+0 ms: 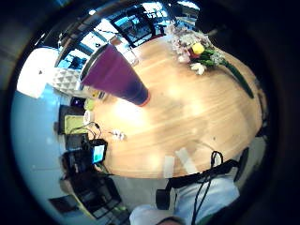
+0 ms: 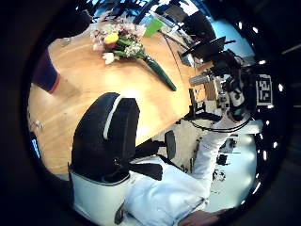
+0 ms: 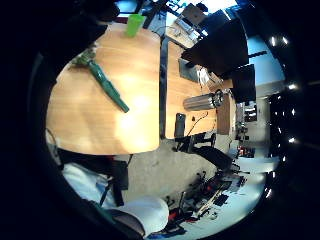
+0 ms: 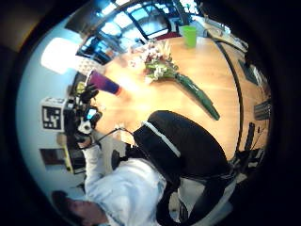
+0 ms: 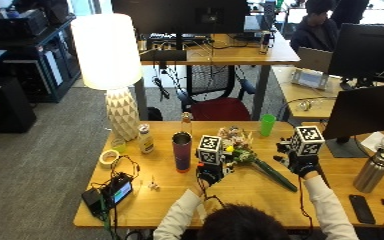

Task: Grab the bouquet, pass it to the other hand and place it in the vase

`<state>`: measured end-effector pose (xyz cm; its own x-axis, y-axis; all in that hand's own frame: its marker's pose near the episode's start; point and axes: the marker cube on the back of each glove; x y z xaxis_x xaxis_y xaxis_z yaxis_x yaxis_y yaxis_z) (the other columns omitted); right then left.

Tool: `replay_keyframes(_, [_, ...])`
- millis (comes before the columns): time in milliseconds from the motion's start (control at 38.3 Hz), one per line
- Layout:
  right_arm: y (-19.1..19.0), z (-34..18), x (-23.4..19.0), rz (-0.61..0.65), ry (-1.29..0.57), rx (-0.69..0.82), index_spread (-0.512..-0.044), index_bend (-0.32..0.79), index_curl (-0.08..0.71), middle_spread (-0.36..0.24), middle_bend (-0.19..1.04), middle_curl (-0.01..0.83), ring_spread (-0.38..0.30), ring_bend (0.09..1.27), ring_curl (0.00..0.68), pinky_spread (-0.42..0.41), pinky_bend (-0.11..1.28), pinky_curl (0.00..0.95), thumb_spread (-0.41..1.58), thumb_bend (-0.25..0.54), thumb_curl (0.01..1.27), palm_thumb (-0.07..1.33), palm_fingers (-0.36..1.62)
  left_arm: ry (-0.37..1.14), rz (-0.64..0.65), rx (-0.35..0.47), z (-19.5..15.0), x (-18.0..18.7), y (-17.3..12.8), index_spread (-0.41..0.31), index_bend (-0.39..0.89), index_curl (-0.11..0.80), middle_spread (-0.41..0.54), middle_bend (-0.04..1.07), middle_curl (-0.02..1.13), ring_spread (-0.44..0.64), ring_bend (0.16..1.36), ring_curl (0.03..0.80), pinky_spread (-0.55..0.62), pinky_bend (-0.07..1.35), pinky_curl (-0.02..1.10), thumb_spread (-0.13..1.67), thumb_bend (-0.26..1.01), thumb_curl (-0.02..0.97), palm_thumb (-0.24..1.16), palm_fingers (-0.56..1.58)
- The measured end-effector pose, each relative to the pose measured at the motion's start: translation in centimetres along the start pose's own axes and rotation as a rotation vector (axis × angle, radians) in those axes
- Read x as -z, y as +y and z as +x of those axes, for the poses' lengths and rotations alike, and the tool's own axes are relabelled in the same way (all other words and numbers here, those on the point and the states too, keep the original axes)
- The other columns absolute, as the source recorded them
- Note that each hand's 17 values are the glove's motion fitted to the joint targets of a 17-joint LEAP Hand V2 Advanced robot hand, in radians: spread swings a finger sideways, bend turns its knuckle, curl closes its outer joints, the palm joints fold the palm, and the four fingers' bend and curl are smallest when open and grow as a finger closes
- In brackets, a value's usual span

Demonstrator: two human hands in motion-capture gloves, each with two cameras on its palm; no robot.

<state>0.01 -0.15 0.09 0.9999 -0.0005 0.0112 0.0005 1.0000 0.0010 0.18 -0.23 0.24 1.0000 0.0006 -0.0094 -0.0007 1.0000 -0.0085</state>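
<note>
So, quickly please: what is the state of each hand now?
Left hand: raised above the table, holds nothing; fingers cannot be told.
Right hand: raised, holds nothing; fingers cannot be told.
The bouquet lies on the table.

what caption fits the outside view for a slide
Gloved left hand and right hand raised over the table, bouquet lying between them, purple vase upright at left.

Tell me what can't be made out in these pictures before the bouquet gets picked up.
- Left hand fingers: in the outside view, the marker cube covers them.
- Right hand fingers: the same, too small and covered.
- Bouquet flower heads: in the right little finger side palm view, a dark shape hides them.
- Vase inside: no view shows it.
</note>
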Motion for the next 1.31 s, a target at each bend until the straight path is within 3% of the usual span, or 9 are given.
replay_keyframes(105, [0.2,-0.5,0.3,0.0,-0.021,0.011,-0.246,0.12,0.076,-0.052,0.28,0.12,0.027,0.33,0.122,0.153,0.47,0.163,0.61,0.14,0.06,0.26,0.49,0.004,-0.025,0.007,0.3,-0.2,-0.2,-0.079,0.36,0.146,0.016,0.17,0.1,0.08,0.39,0.127,0.13,0.27,0.12,0.65,0.12,0.06,0.21,0.53])
replay_keyframes(209, [0.6,-1.2,0.7,-0.006,-0.037,0.031,-0.294,0.12,0.111,-0.062,0.29,0.164,0.034,0.34,0.164,0.186,0.48,0.208,0.79,0.126,0.08,0.27,0.47,0.001,-0.033,0.019,0.5,-0.2,-0.4,-0.095,0.36,0.196,0.02,0.16,0.14,0.1,0.4,0.167,0.16,0.27,0.16,0.84,0.11,0.086,0.22,0.5])
replay_keyframes(575, [1.0,-3.8,2.0,-0.049,-0.026,0.061,-0.35,0.12,0.158,-0.059,0.31,0.261,0.049,0.38,0.228,0.233,0.48,0.268,1.06,0.049,0.14,0.28,0.44,0.013,0.037,-0.007,-1.0,1.1,0.0,-0.114,0.33,0.302,0.028,0.15,0.2,0.14,0.39,0.214,0.2,0.25,0.23,1.11,0.06,0.156,0.23,0.47])
replay_keyframes(732, [0.5,-3.4,2.1,-0.16,-0.057,0.03,-0.331,0.08,0.147,-0.03,0.31,0.286,0.067,0.44,0.258,0.237,0.5,0.289,1.07,0.01,0.16,0.28,0.46,0.021,0.04,0.014,-1.9,1.2,0.1,-0.117,0.32,0.33,0.029,0.15,0.21,0.14,0.39,0.228,0.21,0.24,0.25,1.15,0.03,0.178,0.24,0.47])
replay_keyframes(810, [-0.1,-2.8,2.4,-0.197,-0.09,0.011,-0.275,0.11,0.155,-0.005,0.29,0.292,0.088,0.48,0.276,0.243,0.52,0.299,1.06,-0.005,0.17,0.29,0.52,0.018,0.042,0.016,-2.0,1.4,0.3,-0.111,0.3,0.34,0.029,0.15,0.22,0.14,0.4,0.235,0.21,0.24,0.26,1.16,0.02,0.188,0.24,0.46])
replay_keyframes(993, [-3.5,0.6,2.1,-0.231,-0.114,-0.114,-0.216,0.07,0.155,0.014,0.27,0.313,0.092,0.53,0.303,0.243,0.57,0.324,1.04,-0.017,0.2,0.3,0.56,0.006,0.055,0.002,-1.3,2.2,1.0,-0.109,0.28,0.362,0.036,0.14,0.23,0.15,0.4,0.249,0.21,0.24,0.28,1.18,-0.01,0.208,0.25,0.45])
replay_keyframes(1176, [-6.7,4.2,-0.2,-0.304,-0.168,-0.252,-0.178,0.04,0.136,0.038,0.25,0.329,0.086,0.58,0.33,0.247,0.65,0.354,1.02,-0.021,0.22,0.32,0.56,0.014,0.061,-0.028,-0.3,2.6,1.9,-0.107,0.26,0.379,0.037,0.15,0.24,0.15,0.4,0.259,0.22,0.24,0.3,1.19,-0.02,0.222,0.25,0.45])
replay_keyframes(1306, [-7.6,6.5,-3.9,-0.458,-0.178,-0.425,-0.16,0.02,0.114,0.06,0.22,0.333,0.087,0.63,0.349,0.248,0.72,0.378,1.02,-0.019,0.24,0.34,0.53,0.015,0.042,-0.042,-0.1,2.2,2.2,-0.108,0.25,0.391,0.038,0.14,0.24,0.15,0.4,0.265,0.22,0.24,0.31,1.19,-0.02,0.229,0.25,0.44])
